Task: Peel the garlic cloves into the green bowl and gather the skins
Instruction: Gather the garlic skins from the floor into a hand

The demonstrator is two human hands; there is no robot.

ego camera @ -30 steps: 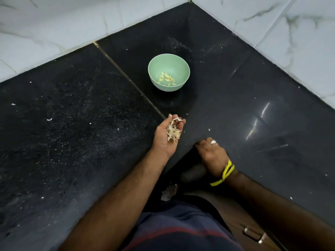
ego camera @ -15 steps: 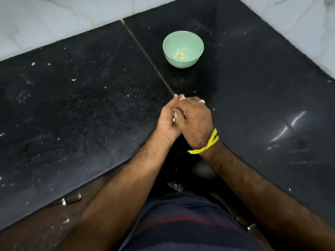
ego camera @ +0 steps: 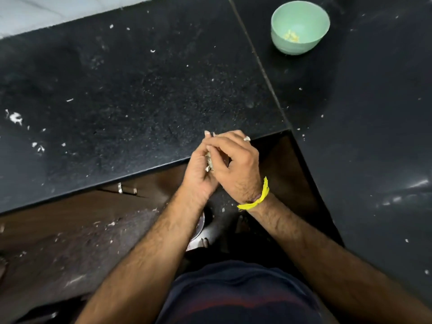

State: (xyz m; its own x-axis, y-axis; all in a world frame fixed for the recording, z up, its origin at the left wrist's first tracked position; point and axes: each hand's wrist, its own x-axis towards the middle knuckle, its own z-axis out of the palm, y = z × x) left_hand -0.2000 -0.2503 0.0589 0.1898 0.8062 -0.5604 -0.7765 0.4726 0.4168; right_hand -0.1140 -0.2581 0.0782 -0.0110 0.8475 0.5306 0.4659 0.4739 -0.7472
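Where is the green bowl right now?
In the head view, the green bowl sits at the upper right on the black counter, just right of the seam, well beyond the hands and apart from them.

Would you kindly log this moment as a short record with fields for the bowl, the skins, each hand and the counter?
bowl: green bowl upright on the black counter, far right, apart from the hands
bowl contents: a few peeled garlic cloves at the bottom
skins: garlic skins bunched between the two palms
left hand: left hand cupped under the skins
right hand: right hand curled over them; ring and yellow wristband worn
counter: scattered white skin scraps to the left
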